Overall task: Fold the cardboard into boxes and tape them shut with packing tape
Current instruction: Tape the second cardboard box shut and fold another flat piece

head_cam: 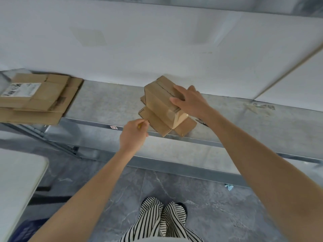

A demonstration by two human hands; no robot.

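My right hand (pixel 189 100) lies flat on the box (pixel 157 100), whose near flap (pixel 153 122) sits just beyond my left hand (pixel 133 135), which pinches a small yellow thing (pixel 139 126).

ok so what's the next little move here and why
Probably fold the near flap up against the box with the left hand, which pinches a small yellow thing: the right hand steadies the box, and its flaps lie splayed on the shelf.
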